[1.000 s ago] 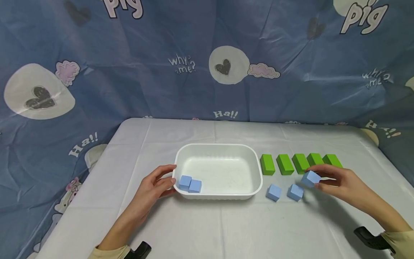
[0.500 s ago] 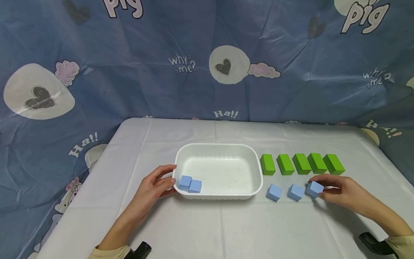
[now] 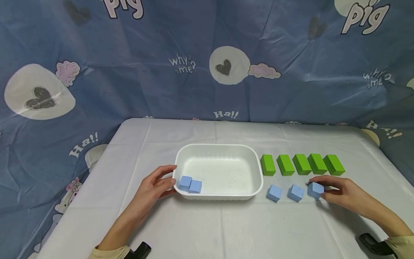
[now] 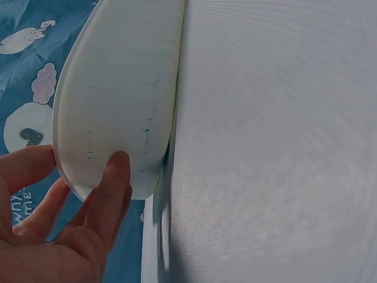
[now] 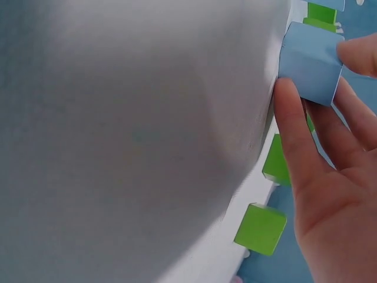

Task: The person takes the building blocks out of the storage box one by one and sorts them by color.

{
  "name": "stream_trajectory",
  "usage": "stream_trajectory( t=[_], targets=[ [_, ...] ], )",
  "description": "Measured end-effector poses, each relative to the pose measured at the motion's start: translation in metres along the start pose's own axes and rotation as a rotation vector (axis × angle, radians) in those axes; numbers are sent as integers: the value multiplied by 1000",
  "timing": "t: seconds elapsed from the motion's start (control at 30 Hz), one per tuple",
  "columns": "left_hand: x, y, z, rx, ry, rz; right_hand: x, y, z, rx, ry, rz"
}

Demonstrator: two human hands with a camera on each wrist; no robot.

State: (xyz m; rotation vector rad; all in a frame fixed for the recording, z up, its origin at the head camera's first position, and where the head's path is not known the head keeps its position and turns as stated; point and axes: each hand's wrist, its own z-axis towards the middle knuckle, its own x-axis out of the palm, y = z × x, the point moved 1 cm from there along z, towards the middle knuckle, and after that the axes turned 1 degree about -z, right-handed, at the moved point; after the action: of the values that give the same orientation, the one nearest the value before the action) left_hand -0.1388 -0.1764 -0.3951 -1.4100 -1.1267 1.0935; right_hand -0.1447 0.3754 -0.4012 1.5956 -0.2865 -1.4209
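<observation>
My left hand [image 3: 154,185] rests its fingertips against the left end of a white plastic tray [image 3: 223,196]. In the left wrist view the fingers lie along the outside wall of that tray [image 4: 118,71]. Two light blue cubes [image 3: 195,186] lie together in the tray's near left corner. To the right, my right hand [image 3: 344,192] pinches another blue cube [image 3: 315,190] between thumb and fingers, low over the table. The right wrist view shows the held cube [image 5: 311,62] with fingertips on its sides. Left of it, two more blue cubes [image 3: 274,193] sit apart on the cloth.
Several green rectangular blocks [image 3: 302,164] stand in a row behind the blue cubes, right of the tray. A white cloth [image 3: 252,230] covers the table. A blue printed curtain [image 3: 194,93] hangs behind the table's far edge.
My right hand has lowered the blue cube toward me, away from the green blocks, to the right end of the blue cubes. My left hand and the tray stay put.
</observation>
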Motion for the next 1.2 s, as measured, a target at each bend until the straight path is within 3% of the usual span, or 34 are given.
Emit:
stream_trajectory(
  t=[0.4,0.83,1.0,1.2],
  targets=[
    [0,0,-1,-1,-3,2,1,4,0,4,2,-22],
    [-1,-1,-1,13,-1,-7,-2,43,13,67,-184,-263],
    [-1,-1,0,17,3,-14,6,63,30,26,-188,-249],
    [0,-1,0,16,6,-21,23,83,52,-48,-168,-146]
  ],
)
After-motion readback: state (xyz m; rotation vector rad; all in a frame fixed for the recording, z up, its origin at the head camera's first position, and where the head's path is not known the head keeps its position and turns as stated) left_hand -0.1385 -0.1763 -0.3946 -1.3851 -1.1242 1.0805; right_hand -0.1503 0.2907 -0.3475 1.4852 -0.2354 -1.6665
